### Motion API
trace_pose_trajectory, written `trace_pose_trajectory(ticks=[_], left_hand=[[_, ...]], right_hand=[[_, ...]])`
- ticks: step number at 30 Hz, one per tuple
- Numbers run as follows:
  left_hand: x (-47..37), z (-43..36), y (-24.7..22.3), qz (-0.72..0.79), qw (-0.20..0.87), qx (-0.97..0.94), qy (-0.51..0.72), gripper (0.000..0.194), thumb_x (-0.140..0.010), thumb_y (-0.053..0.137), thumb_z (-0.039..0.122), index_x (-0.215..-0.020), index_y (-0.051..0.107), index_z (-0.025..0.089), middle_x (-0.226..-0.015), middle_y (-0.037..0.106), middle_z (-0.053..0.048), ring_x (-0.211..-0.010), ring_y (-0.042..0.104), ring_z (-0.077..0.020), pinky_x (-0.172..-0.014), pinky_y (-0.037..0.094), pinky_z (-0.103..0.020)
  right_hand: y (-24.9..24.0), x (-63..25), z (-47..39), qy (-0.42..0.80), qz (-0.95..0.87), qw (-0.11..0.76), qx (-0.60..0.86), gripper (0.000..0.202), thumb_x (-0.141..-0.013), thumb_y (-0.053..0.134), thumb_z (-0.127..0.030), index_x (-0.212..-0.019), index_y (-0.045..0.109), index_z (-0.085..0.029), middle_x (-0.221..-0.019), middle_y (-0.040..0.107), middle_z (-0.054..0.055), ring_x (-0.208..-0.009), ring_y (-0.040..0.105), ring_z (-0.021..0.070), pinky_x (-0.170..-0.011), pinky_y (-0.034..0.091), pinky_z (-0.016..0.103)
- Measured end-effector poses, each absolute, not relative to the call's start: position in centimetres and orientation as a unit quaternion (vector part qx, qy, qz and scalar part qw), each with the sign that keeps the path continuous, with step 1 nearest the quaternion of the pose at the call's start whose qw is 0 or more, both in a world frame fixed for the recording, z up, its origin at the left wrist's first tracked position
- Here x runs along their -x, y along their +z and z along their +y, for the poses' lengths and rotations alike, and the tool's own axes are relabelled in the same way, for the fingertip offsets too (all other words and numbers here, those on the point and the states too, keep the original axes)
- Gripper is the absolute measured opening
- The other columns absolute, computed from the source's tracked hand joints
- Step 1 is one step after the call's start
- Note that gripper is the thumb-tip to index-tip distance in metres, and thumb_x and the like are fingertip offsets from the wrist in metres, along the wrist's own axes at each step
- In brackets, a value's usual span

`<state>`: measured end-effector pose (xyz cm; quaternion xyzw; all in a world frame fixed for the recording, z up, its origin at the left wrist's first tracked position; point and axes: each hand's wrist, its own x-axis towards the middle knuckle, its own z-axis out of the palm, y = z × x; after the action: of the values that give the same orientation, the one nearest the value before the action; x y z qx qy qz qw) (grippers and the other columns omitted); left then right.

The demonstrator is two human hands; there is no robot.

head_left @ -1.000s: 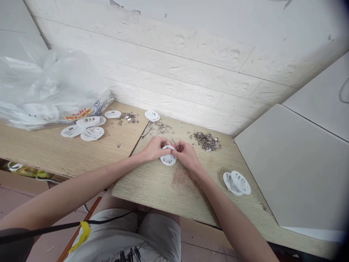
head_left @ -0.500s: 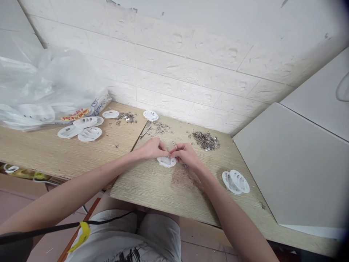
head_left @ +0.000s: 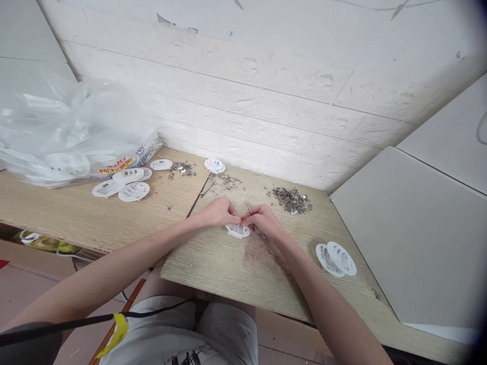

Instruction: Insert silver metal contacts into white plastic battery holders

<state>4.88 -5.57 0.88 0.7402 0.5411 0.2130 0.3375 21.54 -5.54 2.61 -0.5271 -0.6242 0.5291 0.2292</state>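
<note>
My left hand is closed at the upper left edge of a white oval plastic piece, its fingertips pinched over the piece's slots. My right hand meets it from the right, fingers closed around a thin metal tool whose shaft points up and to the left. The fingertips of both hands nearly touch, and whatever small part lies between them is hidden. Behind the hands, small metal parts are scattered, and a denser heap of metal parts lies to the right.
Two overlapping white ovals lie at the right. Several more white ovals sit at the left beside a large clear plastic bag. One stack stands near the wall, with tweezers in front. A grey panel borders the right side.
The whole view has shifted slightly, so things appear a little lower and farther right. Both hands remain together at the oval piece, fingertips drawn slightly closer.
</note>
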Motion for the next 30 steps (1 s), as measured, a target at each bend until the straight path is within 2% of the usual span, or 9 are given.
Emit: trace_pose_trajectory(ticks=[9, 12, 16, 19, 24, 30], left_hand=[[-4.9, -5.4, 0.9, 0.536, 0.334, -0.75, 0.197, 0.024, -0.063, 0.055, 0.033, -0.046, 0.049, 0.016, -0.046, 0.033, 0.004, -0.046, 0.027, -0.0083, -0.044, 0.016, -0.026], [-4.8, -5.4, 0.9, 0.535, 0.335, -0.75, 0.197, 0.024, -0.063, 0.055, 0.034, -0.048, 0.052, 0.015, -0.047, 0.037, 0.003, -0.047, 0.029, -0.0086, -0.045, 0.018, -0.025], [-4.9, -5.7, 0.8, 0.541, 0.335, -0.746, 0.197, 0.022, -0.064, 0.056, 0.035, -0.058, 0.063, 0.015, -0.052, 0.049, 0.001, -0.05, 0.039, -0.0107, -0.047, 0.024, -0.024], [-5.0, -6.1, 0.6, 0.549, 0.295, -0.758, 0.193, 0.021, -0.068, 0.055, 0.034, -0.067, 0.066, 0.016, -0.059, 0.057, -0.001, -0.057, 0.048, -0.0143, -0.053, 0.03, -0.025], [-5.1, -7.0, 0.0, 0.529, 0.145, -0.811, 0.202, 0.015, -0.076, 0.051, 0.03, -0.078, 0.06, 0.018, -0.081, 0.062, -0.007, -0.085, 0.054, -0.0239, -0.074, 0.037, -0.033], [-5.1, -7.1, -0.1, 0.516, 0.144, -0.821, 0.199, 0.012, -0.079, 0.05, 0.028, -0.078, 0.057, 0.018, -0.082, 0.061, -0.006, -0.089, 0.053, -0.024, -0.079, 0.038, -0.036]], right_hand=[[1.8, -21.5, -5.1, 0.545, -0.614, 0.246, 0.516, 0.002, -0.05, 0.059, -0.014, -0.052, 0.061, -0.014, -0.037, 0.049, -0.004, -0.035, 0.034, 0.0053, -0.038, 0.02, 0.02], [1.5, -21.6, -5.0, 0.546, -0.617, 0.246, 0.511, 0.002, -0.051, 0.059, -0.015, -0.052, 0.061, -0.015, -0.036, 0.048, -0.004, -0.035, 0.035, 0.0062, -0.038, 0.022, 0.021], [1.2, -21.6, -5.0, 0.545, -0.618, 0.253, 0.508, 0.001, -0.052, 0.059, -0.014, -0.053, 0.06, -0.015, -0.037, 0.049, -0.004, -0.035, 0.037, 0.0065, -0.038, 0.025, 0.02], [1.0, -21.5, -5.0, 0.534, -0.623, 0.258, 0.509, 0.003, -0.052, 0.058, -0.013, -0.054, 0.057, -0.015, -0.04, 0.05, -0.004, -0.037, 0.042, 0.0078, -0.039, 0.028, 0.021], [0.9, -21.5, -4.9, 0.512, -0.673, 0.265, 0.463, 0.008, -0.055, 0.058, -0.013, -0.057, 0.052, -0.017, -0.051, 0.054, -0.004, -0.045, 0.051, 0.0101, -0.042, 0.037, 0.021], [1.5, -22.1, -5.0, 0.477, -0.731, 0.222, 0.434, 0.01, -0.063, 0.06, -0.019, -0.066, 0.05, -0.017, -0.053, 0.053, -0.005, -0.044, 0.048, 0.0087, -0.041, 0.034, 0.02]])
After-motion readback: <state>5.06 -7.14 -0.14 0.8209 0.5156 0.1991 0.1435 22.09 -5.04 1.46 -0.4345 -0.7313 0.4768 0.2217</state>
